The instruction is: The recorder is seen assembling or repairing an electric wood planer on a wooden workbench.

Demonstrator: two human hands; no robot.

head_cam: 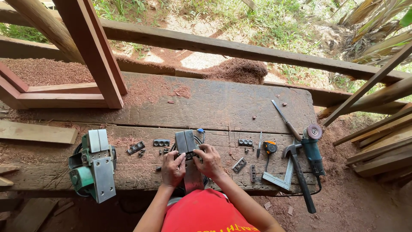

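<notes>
An upturned grey electric planer (186,150) lies sole-up on the wooden workbench (223,105), right in front of me. My left hand (172,168) rests on its left side and my right hand (209,160) on its right side, both with fingers curled around the middle of the sole. What the fingertips pinch is hidden. A second planer (93,165), green with a metal sole, lies upturned to the left. Small metal clamp plates (161,142) and screws lie just above my hands.
To the right lie a tape measure (270,147), a screwdriver (259,145), a hammer (300,176), a steel square (281,178) and a teal angle grinder (312,148). A timber frame (92,56) stands at the back left amid red sawdust. Planks are stacked at the far right.
</notes>
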